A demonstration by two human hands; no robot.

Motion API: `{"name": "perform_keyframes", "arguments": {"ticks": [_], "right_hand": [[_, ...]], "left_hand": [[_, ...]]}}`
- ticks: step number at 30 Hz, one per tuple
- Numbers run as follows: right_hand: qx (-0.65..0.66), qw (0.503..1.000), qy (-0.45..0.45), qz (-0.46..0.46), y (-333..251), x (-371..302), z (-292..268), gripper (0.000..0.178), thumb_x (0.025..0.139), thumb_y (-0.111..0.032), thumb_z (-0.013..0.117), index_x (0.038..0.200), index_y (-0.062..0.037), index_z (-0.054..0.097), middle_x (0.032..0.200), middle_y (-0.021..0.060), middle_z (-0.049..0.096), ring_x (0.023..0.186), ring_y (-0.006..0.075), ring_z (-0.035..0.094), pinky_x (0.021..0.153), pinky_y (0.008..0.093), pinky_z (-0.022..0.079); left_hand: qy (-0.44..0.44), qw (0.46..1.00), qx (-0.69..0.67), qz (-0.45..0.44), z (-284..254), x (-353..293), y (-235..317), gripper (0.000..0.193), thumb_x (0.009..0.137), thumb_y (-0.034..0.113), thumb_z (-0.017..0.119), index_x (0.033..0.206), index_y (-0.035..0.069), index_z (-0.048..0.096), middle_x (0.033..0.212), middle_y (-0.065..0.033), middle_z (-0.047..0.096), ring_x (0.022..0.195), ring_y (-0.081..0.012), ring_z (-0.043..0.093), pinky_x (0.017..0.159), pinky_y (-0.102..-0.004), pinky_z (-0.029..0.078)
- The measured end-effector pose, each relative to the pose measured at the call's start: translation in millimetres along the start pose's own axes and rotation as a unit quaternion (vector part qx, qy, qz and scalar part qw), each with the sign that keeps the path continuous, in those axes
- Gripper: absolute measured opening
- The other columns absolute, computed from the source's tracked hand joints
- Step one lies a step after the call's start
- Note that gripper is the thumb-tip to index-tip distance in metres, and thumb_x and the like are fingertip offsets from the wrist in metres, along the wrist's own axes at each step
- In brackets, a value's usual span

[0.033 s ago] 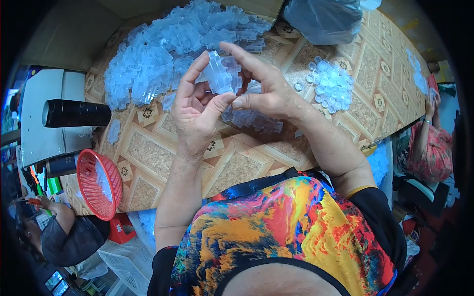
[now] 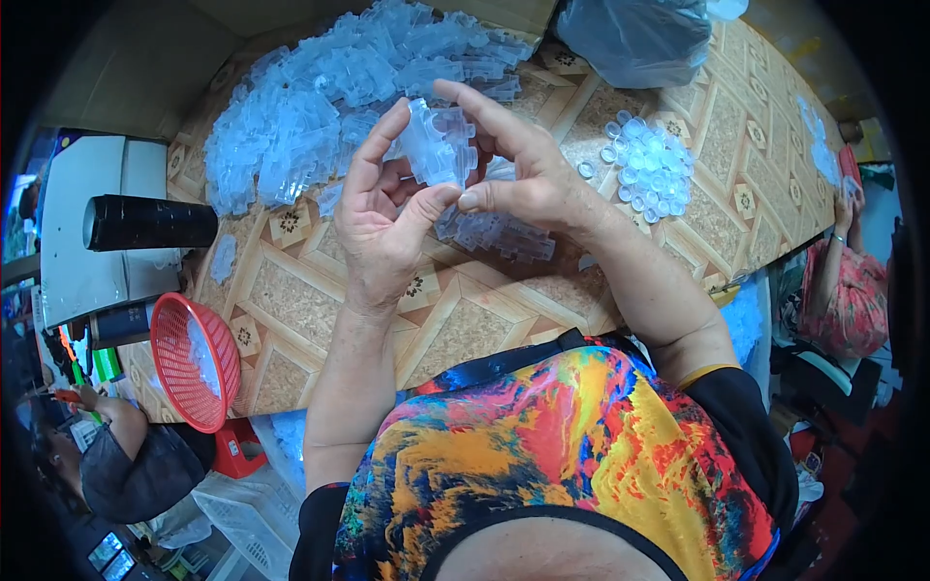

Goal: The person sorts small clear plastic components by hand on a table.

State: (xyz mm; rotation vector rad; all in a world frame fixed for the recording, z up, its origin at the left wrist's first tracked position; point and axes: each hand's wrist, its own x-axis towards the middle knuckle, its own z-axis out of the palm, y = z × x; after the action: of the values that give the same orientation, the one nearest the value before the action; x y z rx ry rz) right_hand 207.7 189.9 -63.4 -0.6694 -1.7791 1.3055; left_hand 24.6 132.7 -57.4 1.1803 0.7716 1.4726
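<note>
Clearly a light item: clear plastic part (image 2: 438, 143), thin-walled w/ ribs, held up above the desk (image 2: 465, 310) between both hands. Judged stiff but brittle at the ribs, prob. slick; best gripped on the flat outer walls, not the thin edges.

Left hand (image 2: 383, 218): palm up, thumb and forefinger closed narrowly on the part's lower-left side. Right hand (image 2: 528, 174): arched over from the right, forefinger along the top edge, thumb meeting the left thumb below. Both hold the same part; forearms come in from the lower edge, wrists off the desk.

Around: similar part on the desk under the hands; big pile (image 2: 320, 107) of parts behind; small round caps (image 2: 649, 165) to the right; red basket (image 2: 194, 358) at the desk's left edge; black cylinder (image 2: 150, 223) further left.
</note>
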Motion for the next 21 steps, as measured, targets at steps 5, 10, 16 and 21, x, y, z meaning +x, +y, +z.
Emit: {"name": "perform_keyframes", "arguments": {"ticks": [5, 10, 16, 21], "right_hand": [[-0.004, 1.0, -0.012, 0.009, 1, 0, -5, 0.095, 0.068, -0.008, 0.082, 0.153, -0.007, 0.039, 0.085, 0.0055, 0.06, 0.074, 0.0153, 0.058, 0.067, 0.0296, 0.049], [-0.103, 0.994, -0.016, -0.017, -6, -1, -14, 0.091, 0.069, -0.014, 0.084, 0.15, -0.0041, 0.044, 0.087, 0.0089, 0.06, 0.072, 0.0172, 0.057, 0.066, 0.0317, 0.049], [-0.167, 0.984, -0.027, -0.054, -7, -3, -21, 0.09, 0.072, -0.023, 0.084, 0.149, -0.0022, 0.043, 0.093, 0.0155, 0.063, 0.07, 0.0228, 0.057, 0.064, 0.0357, 0.048], [-0.146, 0.988, -0.049, -0.009, -11, -4, -23, 0.095, 0.071, -0.022, 0.084, 0.154, -0.0059, 0.04, 0.113, 0.0126, 0.064, 0.085, 0.0199, 0.058, 0.074, 0.0334, 0.052]], "left_hand": [[-0.04, 0.993, 0.1, 0.036, -7, 3, -5, 0.068, 0.082, -0.003, 0.076, 0.145, 0.005, 0.05, 0.149, -0.0131, 0.051, 0.121, -0.0186, 0.06, 0.098, -0.0311, 0.052], [-0.069, 0.97, 0.223, 0.06, -7, 3, -2, 0.065, 0.08, -0.002, 0.077, 0.141, 0.009, 0.057, 0.152, -0.0123, 0.05, 0.127, -0.0186, 0.057, 0.1, -0.0312, 0.049], [-0.071, 0.971, 0.223, 0.039, -3, 4, -8, 0.066, 0.08, -0.002, 0.077, 0.141, 0.01, 0.057, 0.153, -0.0128, 0.049, 0.129, -0.0191, 0.056, 0.101, -0.0311, 0.048], [-0.072, 0.985, 0.152, 0.024, -1, 6, -8, 0.065, 0.08, -0.003, 0.077, 0.142, 0.006, 0.056, 0.153, -0.013, 0.047, 0.132, -0.019, 0.052, 0.101, -0.0308, 0.048]]}}
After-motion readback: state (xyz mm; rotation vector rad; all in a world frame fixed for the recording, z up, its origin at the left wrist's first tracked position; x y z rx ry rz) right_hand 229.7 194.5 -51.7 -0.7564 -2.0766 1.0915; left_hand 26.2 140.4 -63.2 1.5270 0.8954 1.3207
